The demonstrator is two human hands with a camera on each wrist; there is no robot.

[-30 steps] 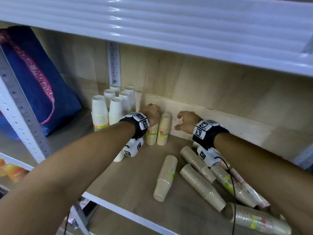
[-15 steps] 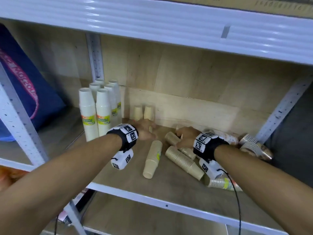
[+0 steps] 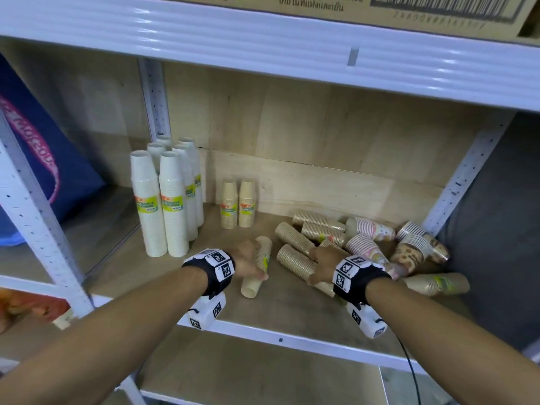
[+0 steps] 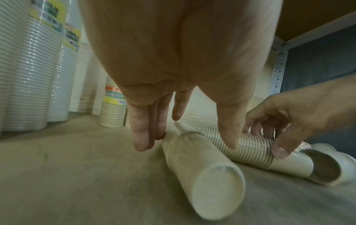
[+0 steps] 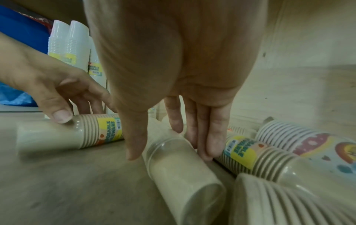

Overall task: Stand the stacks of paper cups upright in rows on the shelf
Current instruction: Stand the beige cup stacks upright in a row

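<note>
On the wooden shelf [image 3: 204, 287], several tall white cup stacks [image 3: 160, 206] and two short beige stacks [image 3: 238, 206] stand upright at the back left. A beige stack [image 3: 254, 283] [image 4: 204, 175] lies near the front. My left hand [image 3: 248, 260] [image 4: 185, 141] holds it, fingers on one side and thumb on the other. My right hand [image 3: 320, 258] [image 5: 169, 152] holds a second lying beige stack [image 3: 292, 260] [image 5: 183, 175] the same way. Both stacks rest on the shelf.
A heap of lying beige and patterned stacks [image 3: 371, 247] fills the right corner, with one more stack [image 3: 438, 283] near the front right. A blue bag [image 3: 43, 159] sits in the left bay past the white post [image 3: 29, 214]. A cardboard box [image 3: 409, 13] rests on the shelf above.
Both hands have drawn back from the two upright beige stacks at the rear wall and come down onto lying stacks near the front. The head view has pulled back.
</note>
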